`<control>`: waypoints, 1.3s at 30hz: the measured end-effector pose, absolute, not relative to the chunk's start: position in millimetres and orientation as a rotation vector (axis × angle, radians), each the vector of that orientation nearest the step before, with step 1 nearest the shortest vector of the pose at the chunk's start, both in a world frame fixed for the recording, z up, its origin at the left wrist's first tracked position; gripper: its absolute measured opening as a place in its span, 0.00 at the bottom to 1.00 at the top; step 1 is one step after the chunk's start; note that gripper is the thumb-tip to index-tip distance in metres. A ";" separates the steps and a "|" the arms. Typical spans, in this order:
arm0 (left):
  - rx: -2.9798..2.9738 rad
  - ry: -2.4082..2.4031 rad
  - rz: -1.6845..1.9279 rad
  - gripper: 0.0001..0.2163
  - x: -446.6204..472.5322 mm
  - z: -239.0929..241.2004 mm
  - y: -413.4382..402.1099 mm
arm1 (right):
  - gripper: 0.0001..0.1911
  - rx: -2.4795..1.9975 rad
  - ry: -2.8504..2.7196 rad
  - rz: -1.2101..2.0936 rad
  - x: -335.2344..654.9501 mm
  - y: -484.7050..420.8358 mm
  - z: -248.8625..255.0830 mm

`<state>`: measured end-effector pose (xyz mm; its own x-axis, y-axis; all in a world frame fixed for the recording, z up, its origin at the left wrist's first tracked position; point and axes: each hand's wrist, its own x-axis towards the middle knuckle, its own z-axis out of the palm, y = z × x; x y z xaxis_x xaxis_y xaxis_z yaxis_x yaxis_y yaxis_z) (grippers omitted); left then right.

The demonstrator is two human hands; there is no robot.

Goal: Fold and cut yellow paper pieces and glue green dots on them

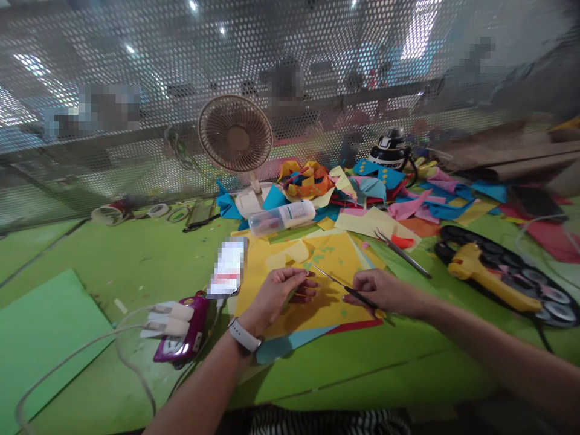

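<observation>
My left hand [281, 293] hovers over a yellow sheet of paper [330, 266], its fingertips pinched on a small pale scrap of paper I can barely make out. A white watch sits on that wrist. My right hand [383, 291] is closed on a thin pointed tool with a dark handle [344, 287], like tweezers or fine scissors. The tool's tip points up and left toward the left fingertips. Both hands rest low over the stacked yellow, red and blue sheets on the green table [136, 266].
A phone [228, 269] leans on a purple power bank [183, 329] with white plugs and cables. Behind stand a small fan [235, 136], a lying glue bottle [283, 217], piles of coloured paper [362, 187], metal tweezers [401, 251] and a yellow glue gun [487, 275] on a dark tray.
</observation>
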<state>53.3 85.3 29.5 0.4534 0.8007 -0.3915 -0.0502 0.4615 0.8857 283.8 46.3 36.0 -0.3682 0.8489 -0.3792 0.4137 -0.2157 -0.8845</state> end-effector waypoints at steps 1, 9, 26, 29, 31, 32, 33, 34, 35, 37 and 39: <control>0.951 0.972 0.630 0.10 53.3 29.4 85.6 | 0.22 -1.491 -1.678 1.607 283.9 46.5 35.3; 0.932 0.963 0.655 0.10 53.3 30.4 85.8 | 0.22 -1.525 -1.689 1.595 284.8 47.0 36.3; 0.903 0.900 0.678 0.10 53.4 32.4 83.1 | 0.21 -1.478 -1.692 1.668 282.2 44.2 41.2; 0.904 0.891 0.678 0.10 53.2 31.5 83.4 | 0.20 -1.469 -1.685 1.678 282.2 44.5 41.7; 0.903 0.887 0.684 0.10 53.2 30.6 83.6 | 0.20 -1.452 -1.680 1.685 282.3 44.8 41.2; 0.904 0.885 0.686 0.10 53.2 30.2 83.6 | 0.20 -1.446 -1.679 1.685 282.4 45.0 40.8; 0.905 0.884 0.688 0.10 53.2 29.9 83.6 | 0.21 -1.445 -1.676 1.686 282.4 45.2 40.4; 0.906 0.882 0.688 0.10 53.2 29.7 83.6 | 0.21 -1.448 -1.675 1.683 282.5 45.3 40.0; 0.906 0.881 0.689 0.10 53.1 29.5 83.6 | 0.21 -1.451 -1.677 1.679 282.5 45.4 39.6; 0.905 0.879 0.691 0.10 53.1 29.3 83.5 | 0.21 -1.455 -1.688 1.665 282.6 45.4 39.1; 0.905 0.878 0.693 0.10 53.0 29.4 83.6 | 0.22 -1.459 -1.689 1.659 282.6 45.2 38.7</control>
<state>53.0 83.6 29.4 0.4750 0.8108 -0.3420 -0.1440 0.4550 0.8788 282.6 45.2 38.7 -0.4031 0.8272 -0.3915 0.4064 -0.2215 -0.8864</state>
